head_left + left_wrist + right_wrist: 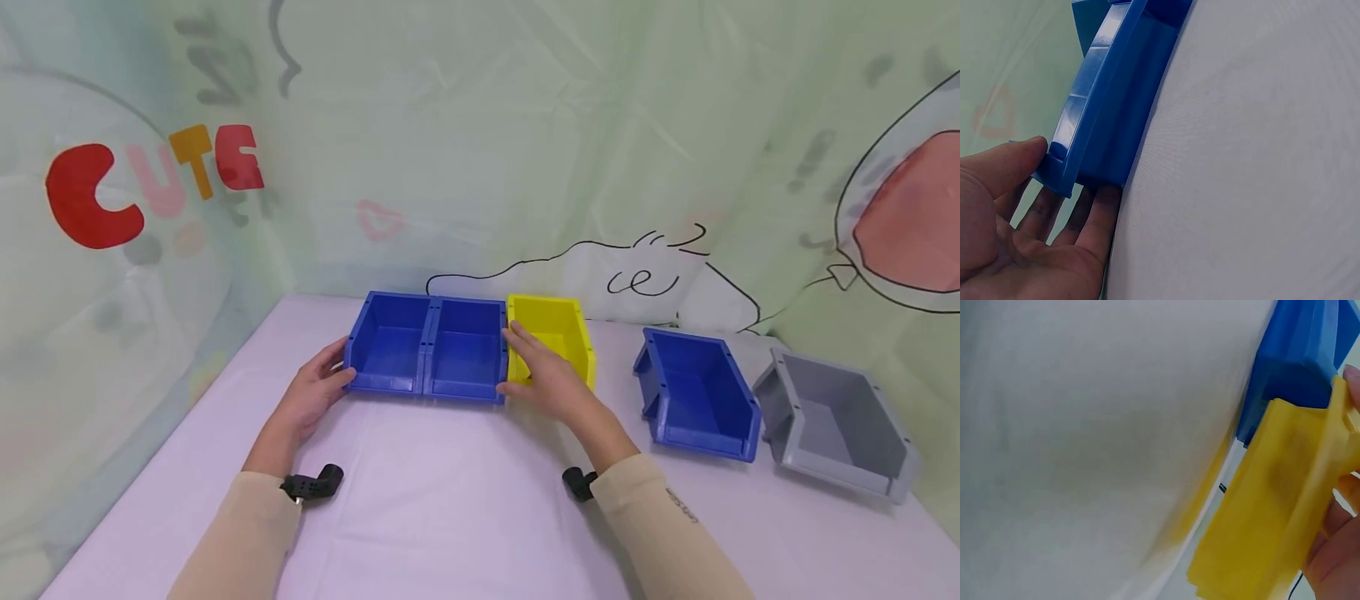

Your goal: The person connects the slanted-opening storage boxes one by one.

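Note:
Two blue plastic storage bins, the left one (388,354) and the middle one (467,358), stand side by side in the head view. A yellow bin (551,313) adjoins them on the right. My left hand (309,395) touches the left blue bin's outer side, thumb at its front corner; the left wrist view shows this bin's rim (1100,75) by the thumb. My right hand (553,382) reaches across the yellow bin, fingertips at the seam with the middle blue bin. In the right wrist view, the yellow bin (1279,481) hides part of that hand.
Farther right on the white-covered table (442,500) stand another blue bin (697,392) and a grey bin (836,425), both angled. A printed curtain (487,150) hangs behind the table.

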`<state>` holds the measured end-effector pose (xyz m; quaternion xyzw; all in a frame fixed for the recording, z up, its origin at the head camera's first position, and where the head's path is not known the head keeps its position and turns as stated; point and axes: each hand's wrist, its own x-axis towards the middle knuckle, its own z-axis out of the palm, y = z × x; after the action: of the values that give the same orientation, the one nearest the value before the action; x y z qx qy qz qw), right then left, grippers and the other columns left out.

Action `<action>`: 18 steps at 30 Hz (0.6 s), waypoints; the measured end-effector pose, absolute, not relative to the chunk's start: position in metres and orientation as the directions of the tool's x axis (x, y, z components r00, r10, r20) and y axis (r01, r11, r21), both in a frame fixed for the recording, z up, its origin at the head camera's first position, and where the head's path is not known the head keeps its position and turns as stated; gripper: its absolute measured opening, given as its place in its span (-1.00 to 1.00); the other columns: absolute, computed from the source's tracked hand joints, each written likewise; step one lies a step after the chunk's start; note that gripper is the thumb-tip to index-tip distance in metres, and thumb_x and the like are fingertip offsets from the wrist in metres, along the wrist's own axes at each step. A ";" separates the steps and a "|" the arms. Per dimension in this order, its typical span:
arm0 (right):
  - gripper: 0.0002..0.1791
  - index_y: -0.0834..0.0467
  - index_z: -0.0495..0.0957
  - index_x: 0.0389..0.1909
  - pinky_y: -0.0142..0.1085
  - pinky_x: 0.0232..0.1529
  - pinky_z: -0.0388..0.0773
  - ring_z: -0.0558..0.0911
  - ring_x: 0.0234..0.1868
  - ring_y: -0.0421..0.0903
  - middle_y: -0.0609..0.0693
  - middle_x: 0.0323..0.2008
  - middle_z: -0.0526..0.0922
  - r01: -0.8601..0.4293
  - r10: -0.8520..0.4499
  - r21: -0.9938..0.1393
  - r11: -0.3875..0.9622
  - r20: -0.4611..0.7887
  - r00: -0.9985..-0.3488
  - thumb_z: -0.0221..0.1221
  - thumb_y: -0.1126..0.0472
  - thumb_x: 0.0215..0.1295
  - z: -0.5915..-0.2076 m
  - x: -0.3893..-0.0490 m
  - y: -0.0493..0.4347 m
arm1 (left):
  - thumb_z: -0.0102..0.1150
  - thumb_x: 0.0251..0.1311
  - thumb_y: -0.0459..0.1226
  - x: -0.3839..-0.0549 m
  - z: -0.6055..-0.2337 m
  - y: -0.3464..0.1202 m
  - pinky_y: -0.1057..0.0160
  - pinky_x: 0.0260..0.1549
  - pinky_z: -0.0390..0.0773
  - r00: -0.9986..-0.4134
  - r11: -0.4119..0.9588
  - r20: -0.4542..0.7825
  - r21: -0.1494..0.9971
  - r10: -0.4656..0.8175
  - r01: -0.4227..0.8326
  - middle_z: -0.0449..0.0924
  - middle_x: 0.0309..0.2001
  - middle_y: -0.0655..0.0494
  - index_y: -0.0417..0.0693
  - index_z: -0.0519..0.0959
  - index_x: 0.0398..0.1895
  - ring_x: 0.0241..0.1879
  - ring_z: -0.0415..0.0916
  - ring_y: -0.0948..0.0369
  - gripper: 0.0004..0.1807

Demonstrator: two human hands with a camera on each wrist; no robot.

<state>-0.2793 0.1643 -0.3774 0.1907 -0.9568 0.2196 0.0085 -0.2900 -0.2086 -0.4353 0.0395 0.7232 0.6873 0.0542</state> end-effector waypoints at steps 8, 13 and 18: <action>0.04 0.08 0.03 0.66 0.15 0.53 0.27 0.21 0.60 0.21 0.03 0.68 -0.02 -0.349 -0.362 -0.399 0.848 0.046 -0.931 0.42 0.04 0.31 -0.379 -0.280 0.162 | -0.02 0.53 -0.43 -0.291 -0.434 -0.210 -0.11 0.53 0.20 -0.991 0.042 -0.015 0.999 0.133 -0.010 -0.03 0.65 -0.23 -0.09 0.01 0.68 0.59 0.06 -0.13 -0.27; 0.04 0.06 0.03 0.66 0.13 0.53 0.29 0.20 0.60 0.20 0.02 0.68 -0.03 -0.338 -0.357 -0.423 0.841 0.036 -0.933 0.42 0.05 0.30 -0.380 -0.279 0.164 | -0.02 0.52 -0.44 -0.290 -0.432 -0.208 -0.10 0.54 0.20 -0.991 0.037 -0.013 0.999 0.133 -0.008 -0.02 0.64 -0.25 -0.08 0.02 0.68 0.59 0.07 -0.12 -0.27; 0.03 0.03 0.04 0.66 0.07 0.42 0.46 0.47 0.43 0.17 0.00 0.69 -0.03 -0.325 -0.348 -0.434 0.840 0.029 -0.937 0.42 0.03 0.30 -0.383 -0.278 0.164 | -0.02 0.52 -0.44 -0.290 -0.436 -0.209 -0.09 0.53 0.20 -0.992 0.038 -0.024 0.999 0.128 -0.020 -0.02 0.64 -0.24 -0.08 0.02 0.67 0.59 0.07 -0.12 -0.28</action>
<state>-0.2780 0.1637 -0.3829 0.1755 -0.9589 0.2215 -0.0252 -0.2902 -0.2091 -0.4358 0.0376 0.7185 0.6925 0.0532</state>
